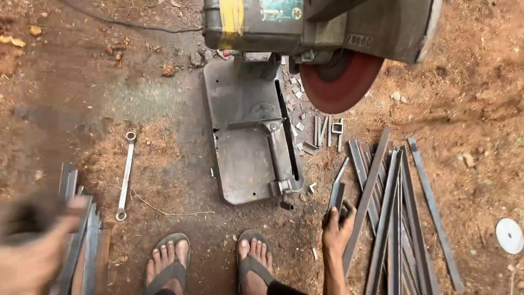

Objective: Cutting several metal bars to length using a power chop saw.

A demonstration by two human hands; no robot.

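My right hand (337, 228) grips the near end of a short grey metal bar (336, 192) lying on the ground, just right of the chop saw's base plate (245, 158). The saw's head with its red cutting disc (341, 79) is raised above the plate. My left hand (33, 246) is blurred at the lower left, over a stack of metal strips (87, 240); I cannot tell whether it holds one. My two feet in sandals (169, 262) stand in front of the saw.
A pile of long flat metal bars (398, 218) lies to the right. Several short cut-off pieces (327, 131) are scattered beside the plate. A ring spanner (126, 175) lies on the dirt at the left. A white disc (509, 235) sits far right.
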